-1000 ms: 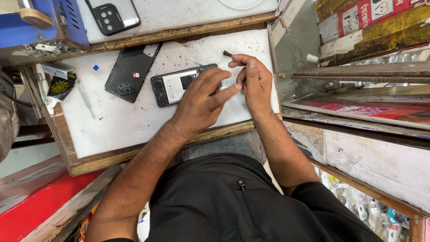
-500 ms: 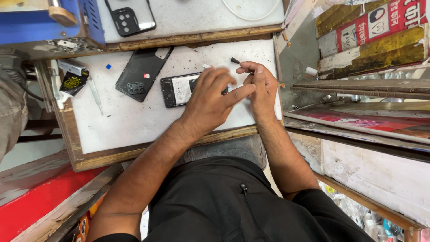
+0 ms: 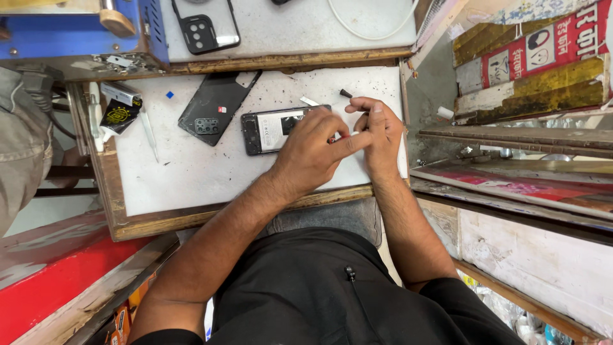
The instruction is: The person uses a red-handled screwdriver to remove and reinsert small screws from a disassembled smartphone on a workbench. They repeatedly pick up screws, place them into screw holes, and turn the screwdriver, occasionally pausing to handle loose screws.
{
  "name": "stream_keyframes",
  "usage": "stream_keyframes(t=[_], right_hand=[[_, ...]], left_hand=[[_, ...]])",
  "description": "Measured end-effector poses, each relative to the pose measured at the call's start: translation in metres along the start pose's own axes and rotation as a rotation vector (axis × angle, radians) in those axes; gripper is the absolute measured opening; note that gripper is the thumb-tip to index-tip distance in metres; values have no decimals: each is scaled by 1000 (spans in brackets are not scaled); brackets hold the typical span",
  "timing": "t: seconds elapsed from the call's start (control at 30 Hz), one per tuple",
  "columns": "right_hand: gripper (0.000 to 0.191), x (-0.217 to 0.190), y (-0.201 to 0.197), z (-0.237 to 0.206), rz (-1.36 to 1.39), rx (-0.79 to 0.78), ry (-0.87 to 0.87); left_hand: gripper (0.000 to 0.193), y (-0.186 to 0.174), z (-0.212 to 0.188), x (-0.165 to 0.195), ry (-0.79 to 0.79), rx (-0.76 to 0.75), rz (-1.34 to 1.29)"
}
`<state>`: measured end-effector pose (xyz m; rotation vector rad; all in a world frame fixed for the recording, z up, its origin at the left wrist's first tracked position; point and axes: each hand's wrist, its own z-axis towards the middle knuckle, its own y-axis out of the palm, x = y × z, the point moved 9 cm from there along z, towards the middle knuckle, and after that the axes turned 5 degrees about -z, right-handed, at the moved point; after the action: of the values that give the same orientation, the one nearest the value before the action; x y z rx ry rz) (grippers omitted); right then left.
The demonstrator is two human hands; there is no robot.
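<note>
White worktop (image 3: 191, 179), both hands' grip pinched at opened phone (image 3: 271, 131)

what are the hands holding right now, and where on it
The left hand and right hand meet over the opened phone, pinching something small between fingertips; too hidden to identify.

Left hand (image 3: 313, 153) and right hand (image 3: 381, 135) meet, fingertips pinched together

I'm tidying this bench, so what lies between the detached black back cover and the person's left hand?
In the head view, the opened phone lies between the black back cover and the left hand, which overlaps its near end.
</note>
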<state>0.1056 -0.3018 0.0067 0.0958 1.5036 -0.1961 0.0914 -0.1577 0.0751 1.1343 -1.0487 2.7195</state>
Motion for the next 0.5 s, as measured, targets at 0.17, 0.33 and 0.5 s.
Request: stream_keyframes(t=[0.17, 0.33, 0.5], right_hand=[[46, -5, 1, 1, -12, 10, 21], [45, -5, 1, 0, -5, 19, 31], [45, -7, 2, 1, -42, 13, 17]], left_hand=[[44, -5, 0, 11, 123, 74, 53], [45, 4, -1, 4, 44, -18, -13], [43, 11, -4, -10, -87, -105, -74]])
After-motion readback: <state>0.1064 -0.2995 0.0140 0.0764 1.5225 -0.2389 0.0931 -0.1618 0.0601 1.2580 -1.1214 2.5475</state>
